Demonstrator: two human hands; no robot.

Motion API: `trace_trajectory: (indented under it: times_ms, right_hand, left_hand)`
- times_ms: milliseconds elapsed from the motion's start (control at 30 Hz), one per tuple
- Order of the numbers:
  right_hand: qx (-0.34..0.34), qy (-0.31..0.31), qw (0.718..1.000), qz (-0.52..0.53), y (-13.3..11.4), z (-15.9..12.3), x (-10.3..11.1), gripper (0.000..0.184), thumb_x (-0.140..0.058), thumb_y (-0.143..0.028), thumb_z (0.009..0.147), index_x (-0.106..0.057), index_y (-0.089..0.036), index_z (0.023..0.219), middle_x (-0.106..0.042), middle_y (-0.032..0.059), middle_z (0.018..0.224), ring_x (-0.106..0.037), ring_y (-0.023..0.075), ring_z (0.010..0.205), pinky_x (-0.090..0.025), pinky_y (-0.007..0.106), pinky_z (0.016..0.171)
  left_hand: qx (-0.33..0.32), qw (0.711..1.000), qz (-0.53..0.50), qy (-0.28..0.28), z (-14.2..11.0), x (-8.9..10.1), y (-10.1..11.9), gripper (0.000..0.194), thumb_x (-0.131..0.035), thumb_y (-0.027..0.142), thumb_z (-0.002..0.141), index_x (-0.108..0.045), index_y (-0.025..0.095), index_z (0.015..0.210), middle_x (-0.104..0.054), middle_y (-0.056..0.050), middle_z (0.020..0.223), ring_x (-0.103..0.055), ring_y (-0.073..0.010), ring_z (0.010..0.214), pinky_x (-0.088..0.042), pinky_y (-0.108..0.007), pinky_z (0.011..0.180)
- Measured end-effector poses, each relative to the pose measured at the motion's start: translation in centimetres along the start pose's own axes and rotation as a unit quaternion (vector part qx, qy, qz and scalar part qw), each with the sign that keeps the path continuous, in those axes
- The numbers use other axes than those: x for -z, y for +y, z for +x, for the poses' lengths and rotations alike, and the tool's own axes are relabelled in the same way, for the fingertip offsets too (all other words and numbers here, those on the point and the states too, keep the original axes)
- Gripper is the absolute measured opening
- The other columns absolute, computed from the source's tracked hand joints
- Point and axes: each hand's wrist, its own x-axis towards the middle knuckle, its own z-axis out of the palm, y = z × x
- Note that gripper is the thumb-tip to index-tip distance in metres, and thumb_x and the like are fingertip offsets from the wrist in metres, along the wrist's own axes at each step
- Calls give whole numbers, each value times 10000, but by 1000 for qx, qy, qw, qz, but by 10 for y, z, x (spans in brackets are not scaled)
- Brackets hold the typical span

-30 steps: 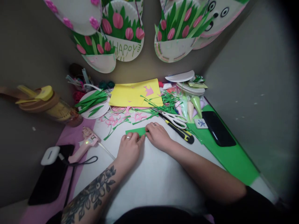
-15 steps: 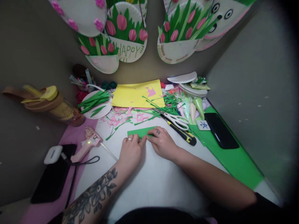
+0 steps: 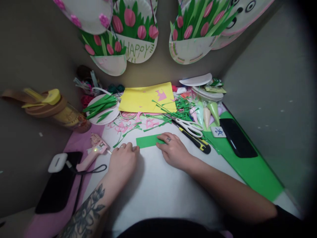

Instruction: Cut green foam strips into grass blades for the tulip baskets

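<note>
A green paper strip [image 3: 148, 141] lies on the white work surface in front of me. My right hand [image 3: 172, 148] holds its right end, with thumb and fingers closed on the paper. Just left of the strip is my left hand [image 3: 124, 157], fingers slightly apart and bent down toward the surface, holding nothing I can see. Its index finger is close to the strip's lower left corner; whether they touch I cannot tell. Beside that hand lies a pink glue gun [image 3: 99, 147], its light on and its glue stick partly behind my fingers.
White-handled scissors [image 3: 189, 127] and a yellow-black utility knife [image 3: 198, 142] lie right of the strip. Behind are green and pink paper scraps [image 3: 128, 127], yellow paper [image 3: 146, 99] and a plate of green leaves [image 3: 109, 115]. A tumbler [image 3: 59, 110] stands left; a black phone [image 3: 237, 137] lies right.
My left hand has come off the green strip and moved left, baring the strip's left part. My right hand stays on its right end. The view has shifted slightly.
</note>
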Motion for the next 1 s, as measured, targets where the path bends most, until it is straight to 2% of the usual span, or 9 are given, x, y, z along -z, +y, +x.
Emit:
trace_trajectory:
  times_ms: [67,133,233,300,400,533,733,900,1000]
  right_hand:
    - [-7,-12,1000,-4,-3,0,1,293,-540,-139,816,-703,-200,1052,-592,115,1234,-433,286,1179,-379,441,952]
    - [-15,-35,999,-4,-6,1,2,313,-564,-233,844,-669,-239,1139,-499,124,1359,-367,314,1263,-348,479,987]
    - [-12,-76,997,3,-13,4,1,471,-631,-432,816,-576,-320,1269,-295,110,1516,-200,359,1380,-264,552,1044]
    - [-9,-89,996,-1,-16,6,0,531,-644,-505,789,-561,-334,1285,-233,98,1546,-136,362,1408,-213,567,1074]
    - [-33,-87,995,-32,-17,6,3,445,-623,-495,811,-632,-295,1209,-269,102,1535,-142,353,1415,-188,554,1094]
    - [-93,-91,988,-81,-12,1,14,325,-597,-409,851,-690,-259,1123,-350,102,1498,-208,359,1399,-212,557,1083]
    - [-158,-117,972,-130,-1,-8,30,323,-561,-397,872,-700,-230,1111,-395,83,1471,-260,366,1379,-266,534,1060]
    - [-167,-117,967,-152,6,-13,34,325,-541,-380,883,-704,-199,1099,-464,87,1425,-317,355,1349,-287,511,1046]
    - [-150,-69,976,-140,9,-15,29,306,-546,-366,880,-717,-179,1053,-525,96,1373,-382,330,1305,-315,471,1036]
  left_hand:
    - [-2,1000,-7,-14,0,2,-1,387,-331,161,913,-599,178,1191,-586,-125,948,-559,-285,922,-418,-383,711]
    - [-6,1000,-16,-23,1,3,0,390,-323,146,904,-597,159,1182,-587,-126,951,-565,-282,921,-421,-379,713]
    - [-9,999,-27,-19,2,3,1,386,-329,138,893,-596,149,1172,-586,-124,950,-570,-278,926,-424,-376,719]
    - [-10,999,-30,-16,2,2,1,382,-336,139,887,-599,149,1164,-586,-123,945,-575,-274,920,-424,-376,722]
    - [-12,999,-29,-14,2,0,-1,380,-350,136,874,-605,152,1155,-588,-120,930,-588,-265,887,-421,-372,715]
    - [-12,999,-31,-4,2,-2,-4,388,-345,145,871,-608,165,1157,-591,-109,911,-601,-251,821,-418,-369,695]
    - [-19,999,-41,-11,3,-3,-7,402,-337,142,868,-609,173,1163,-595,-108,912,-600,-246,800,-423,-360,676]
    - [-13,999,-48,-1,3,-5,-8,389,-342,153,879,-620,182,1150,-590,-96,904,-599,-220,775,-424,-337,676]
    - [-2,998,-61,11,3,-5,-9,377,-354,165,883,-636,208,1131,-586,-81,916,-597,-189,747,-424,-317,677]
